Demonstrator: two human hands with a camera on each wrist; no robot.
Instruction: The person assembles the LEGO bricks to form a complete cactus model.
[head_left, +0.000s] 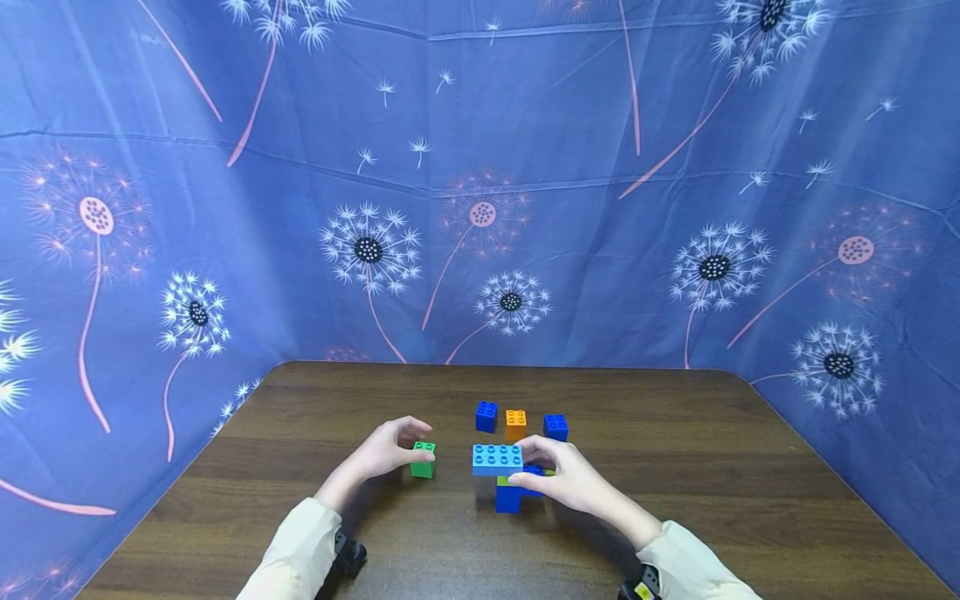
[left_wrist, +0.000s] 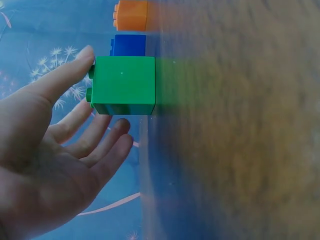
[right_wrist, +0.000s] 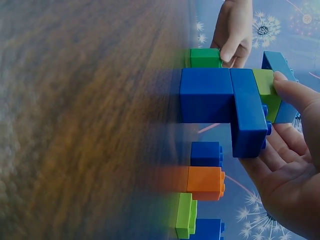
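Evidently right hand (head_left: 558, 475) clamped, thumb and fingers about the right end of a light blue brick (head_left: 497, 462). That brick tops a stack: lime brick (right_wrist: 266, 90) beneath, then long blue brick (right_wrist: 248, 110), square blue brick (right_wrist: 206, 95) on the wooden table (head_left: 652, 400). Whether fully seated, cannot tell. Left hand (head_left: 382, 450): thumb and fingers apart beside green brick (head_left: 423, 465); contact unclear. Beyond: orange brick (head_left: 516, 425) between two blue bricks (head_left: 486, 417). Behind, dandelion-print cloth (head_left: 585, 125).

lone brick (head_left: 423, 463) left, stack (head_left: 507, 500) right, three bricks (head_left: 515, 425) behind
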